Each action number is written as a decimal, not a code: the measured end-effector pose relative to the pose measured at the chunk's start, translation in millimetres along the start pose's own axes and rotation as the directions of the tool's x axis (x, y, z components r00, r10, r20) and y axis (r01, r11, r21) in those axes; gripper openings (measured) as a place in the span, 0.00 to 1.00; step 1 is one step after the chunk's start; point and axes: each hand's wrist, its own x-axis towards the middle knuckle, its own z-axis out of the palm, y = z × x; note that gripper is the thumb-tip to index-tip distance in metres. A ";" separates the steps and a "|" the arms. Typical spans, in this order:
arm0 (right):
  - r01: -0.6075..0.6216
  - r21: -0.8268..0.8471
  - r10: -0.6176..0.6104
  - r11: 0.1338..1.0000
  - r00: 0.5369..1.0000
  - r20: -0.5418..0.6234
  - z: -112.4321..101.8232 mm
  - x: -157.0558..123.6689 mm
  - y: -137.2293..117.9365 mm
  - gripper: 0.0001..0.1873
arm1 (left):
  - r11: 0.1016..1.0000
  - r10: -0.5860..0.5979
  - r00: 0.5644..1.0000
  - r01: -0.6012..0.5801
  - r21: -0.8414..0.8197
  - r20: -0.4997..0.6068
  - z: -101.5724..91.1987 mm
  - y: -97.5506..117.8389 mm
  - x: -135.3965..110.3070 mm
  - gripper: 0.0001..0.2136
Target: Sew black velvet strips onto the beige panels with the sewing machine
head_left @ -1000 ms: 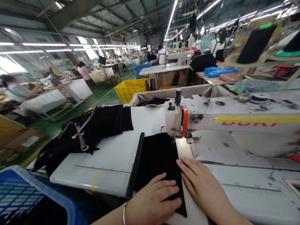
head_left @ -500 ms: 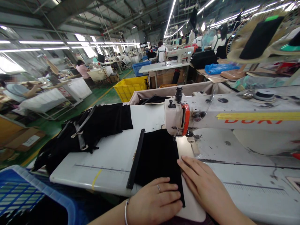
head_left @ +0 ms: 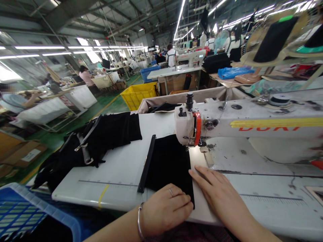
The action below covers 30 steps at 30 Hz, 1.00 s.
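Observation:
A black fabric panel (head_left: 169, 164) lies flat on the white sewing table, its right far part under the needle end of the sewing machine (head_left: 188, 126). Along the panel's left side runs a stiff black strip (head_left: 146, 163) with a small gold-coloured piece on it. My left hand (head_left: 168, 210), with a ring and bracelet, has its fingers curled over the panel's near edge; its thumb is hidden. Stretched out by the panel's right edge, my right hand (head_left: 217, 188) rests on the pale plate, fingertips at the fabric's border. Where the needle meets the fabric is too small to make out.
Black pieces with grey straps (head_left: 101, 137) are heaped on the table's left side. A blue crate (head_left: 47, 205) stands at the near left. Behind the machine is a cloth-lined bin (head_left: 209, 94), with a yellow crate (head_left: 138, 95) beyond it. Thread cones (head_left: 275, 40) stand at right.
The black panel and its strip have slid away from me, toward the machine. My left hand has moved forward with it, its fingers more bent; the right hand has barely shifted.

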 end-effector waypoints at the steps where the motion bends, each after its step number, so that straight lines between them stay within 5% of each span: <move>1: -0.004 0.000 0.004 1.000 1.000 -0.001 -0.5 0.1 -0.5 0.35 | 1.000 -0.014 1.000 0.014 -0.017 -0.004 0.2 1.4 -1.1 0.10; 10: 0.007 0.023 -0.007 1.000 1.000 -0.015 -4.3 -3.1 -5.8 0.33 | 0.993 -0.052 0.998 0.049 -0.107 -0.026 7.7 -3.3 -4.4 0.11; 30: 0.008 0.040 -0.008 0.999 1.000 -0.009 -2.8 5.2 -0.9 0.32 | 0.997 -0.058 0.998 0.056 0.056 0.032 17.5 -51.5 21.9 0.11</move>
